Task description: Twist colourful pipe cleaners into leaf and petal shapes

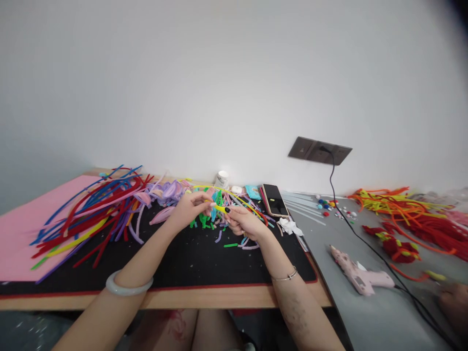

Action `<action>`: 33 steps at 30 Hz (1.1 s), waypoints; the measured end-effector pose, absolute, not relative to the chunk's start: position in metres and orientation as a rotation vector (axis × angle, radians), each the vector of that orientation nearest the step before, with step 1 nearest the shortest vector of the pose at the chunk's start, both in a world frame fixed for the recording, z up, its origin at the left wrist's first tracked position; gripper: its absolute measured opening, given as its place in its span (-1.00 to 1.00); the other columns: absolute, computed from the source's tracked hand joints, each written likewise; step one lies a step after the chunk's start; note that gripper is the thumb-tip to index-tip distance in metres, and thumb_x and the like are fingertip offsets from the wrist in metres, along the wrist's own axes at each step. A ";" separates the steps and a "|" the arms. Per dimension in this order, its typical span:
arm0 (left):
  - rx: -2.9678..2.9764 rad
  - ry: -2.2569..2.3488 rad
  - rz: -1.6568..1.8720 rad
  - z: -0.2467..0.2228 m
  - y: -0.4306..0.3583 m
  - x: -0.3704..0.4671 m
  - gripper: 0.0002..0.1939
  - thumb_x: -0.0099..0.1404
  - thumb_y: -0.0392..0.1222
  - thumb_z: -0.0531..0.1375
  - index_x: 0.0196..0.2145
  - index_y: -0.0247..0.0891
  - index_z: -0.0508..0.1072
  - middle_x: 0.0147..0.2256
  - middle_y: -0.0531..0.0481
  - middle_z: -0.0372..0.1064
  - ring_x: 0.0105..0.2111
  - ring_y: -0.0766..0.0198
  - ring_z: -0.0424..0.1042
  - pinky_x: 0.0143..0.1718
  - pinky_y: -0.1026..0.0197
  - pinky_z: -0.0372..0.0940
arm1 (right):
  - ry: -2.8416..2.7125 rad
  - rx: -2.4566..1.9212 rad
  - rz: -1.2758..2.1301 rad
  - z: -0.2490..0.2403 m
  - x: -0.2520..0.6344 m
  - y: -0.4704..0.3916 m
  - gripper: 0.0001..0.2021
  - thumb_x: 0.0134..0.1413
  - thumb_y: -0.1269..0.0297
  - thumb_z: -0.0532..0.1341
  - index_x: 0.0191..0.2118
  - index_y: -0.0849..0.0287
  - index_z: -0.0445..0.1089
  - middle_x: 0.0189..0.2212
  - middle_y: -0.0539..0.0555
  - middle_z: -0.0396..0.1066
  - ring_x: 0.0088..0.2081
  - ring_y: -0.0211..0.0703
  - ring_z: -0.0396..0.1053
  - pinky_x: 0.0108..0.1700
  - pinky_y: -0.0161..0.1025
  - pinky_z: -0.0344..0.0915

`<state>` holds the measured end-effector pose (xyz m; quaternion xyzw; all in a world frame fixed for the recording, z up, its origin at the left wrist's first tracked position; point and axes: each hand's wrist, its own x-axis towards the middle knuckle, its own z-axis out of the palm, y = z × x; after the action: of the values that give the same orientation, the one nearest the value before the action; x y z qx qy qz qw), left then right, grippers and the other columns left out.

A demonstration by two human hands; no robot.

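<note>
Above the black mat (pixel 175 270), my left hand (pixel 190 208) and my right hand (pixel 246 222) meet over a short stretch of yellow pipe cleaner (pixel 220 208). Both hands pinch it between thumb and fingertips. Behind them, a longer yellow strand arcs over the pile; whether it is the same piece I cannot tell. Just beyond my fingers lie green pipe cleaner pieces (pixel 203 221) and several pastel ones. A loop of pink pipe cleaner (pixel 162 215) rests beside my left wrist. Small cut bits, one of them green (pixel 230 245), lie on the mat below my right hand.
Red and blue pipe cleaners (pixel 98 209) spread over a pink sheet (pixel 22 222) at left. A paper cup (pixel 222 179) and phone (pixel 275 200) stand behind. At right are a pink glue gun (pixel 360 273), its cord, pom-poms (pixel 326 204) and another person's blurred hand (pixel 453 302).
</note>
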<state>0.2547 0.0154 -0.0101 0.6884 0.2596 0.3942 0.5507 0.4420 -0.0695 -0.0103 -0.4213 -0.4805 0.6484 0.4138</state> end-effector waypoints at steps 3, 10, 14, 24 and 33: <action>1.339 0.581 0.980 -0.012 0.008 0.264 -0.54 -0.01 -0.01 0.37 -0.19 -0.28 0.43 -0.43 0.07 0.42 -0.50 0.35 0.42 -0.46 0.29 0.36 | -1.266 -1.091 1.369 -0.016 0.428 -0.068 -0.65 0.11 -0.01 0.15 -0.46 0.17 0.16 -0.69 -0.20 -0.07 -0.70 -0.46 -0.22 -0.69 -0.42 -0.25; 1.119 0.535 0.915 -0.018 0.003 0.270 -0.66 0.03 -0.03 0.37 -0.32 -0.34 0.48 -0.45 0.05 0.37 -0.48 0.40 0.33 -0.45 0.36 0.30 | -1.415 -1.144 1.242 -0.028 0.416 -0.066 -0.67 0.18 0.01 0.07 -0.43 0.17 0.21 -0.68 -0.17 -0.04 -0.70 -0.44 -0.15 -0.68 -0.41 -0.17; 1.072 0.489 0.934 -0.016 0.004 0.267 -0.64 0.04 -0.10 0.37 -0.20 -0.28 0.50 -0.37 0.06 0.40 -0.48 0.46 0.31 -0.46 0.40 0.27 | -1.342 -1.084 1.384 -0.023 0.419 -0.068 -0.68 0.15 0.02 0.11 -0.44 0.18 0.20 -0.69 -0.19 -0.04 -0.71 -0.45 -0.19 -0.70 -0.43 -0.19; 1.065 0.408 0.813 -0.007 0.007 0.255 -0.68 0.07 -0.19 0.37 -0.20 -0.24 0.46 -0.32 0.06 0.42 -0.40 0.43 0.43 -0.37 0.40 0.40 | -1.151 -0.807 1.842 -0.010 0.430 -0.075 -0.72 0.14 0.12 0.16 -0.45 0.18 0.16 -0.73 -0.22 -0.11 -0.71 -0.47 -0.26 -0.68 -0.46 -0.22; 1.199 0.467 0.857 -0.006 0.007 0.257 -0.62 0.03 0.00 0.37 -0.32 -0.26 0.34 -0.51 0.12 0.39 -0.55 0.41 0.43 -0.50 0.38 0.35 | -1.139 -0.804 1.880 -0.009 0.431 -0.074 -0.73 0.13 0.14 0.17 -0.46 0.19 0.18 -0.73 -0.21 -0.10 -0.71 -0.47 -0.25 -0.69 -0.48 -0.22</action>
<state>0.2569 0.0071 -0.0060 0.5416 0.2107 0.3870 0.7159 0.4315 -0.0745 -0.0091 -0.3163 -0.4482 0.7397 0.3898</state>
